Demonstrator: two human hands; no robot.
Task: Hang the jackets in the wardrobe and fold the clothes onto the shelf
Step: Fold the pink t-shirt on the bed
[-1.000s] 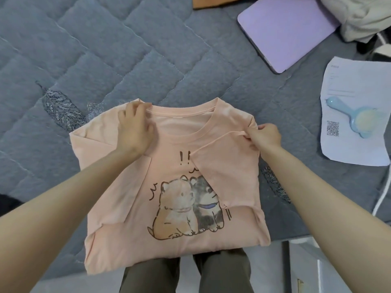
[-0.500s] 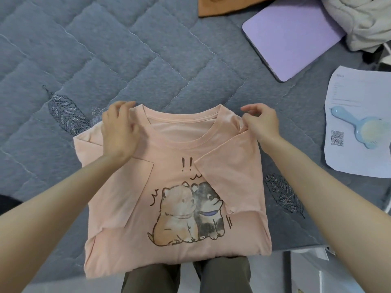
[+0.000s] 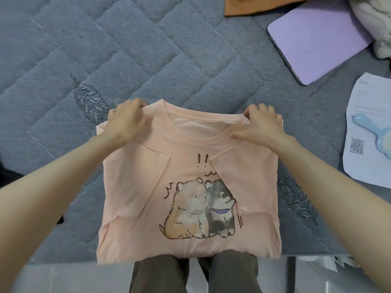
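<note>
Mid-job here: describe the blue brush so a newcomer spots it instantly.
Look to the right edge of the grey quilted bed. A white paper sheet with a QR code lies there, and the brush rests on it. It is the only pale blue, round-headed thing around.

The bed in front of me, under its grey-blue quilted cover, carries the pink T-shirt at the near edge. Farther off to my right lie a lilac tablet, a printed sheet of paper, an orange cloth and a cream garment
</note>
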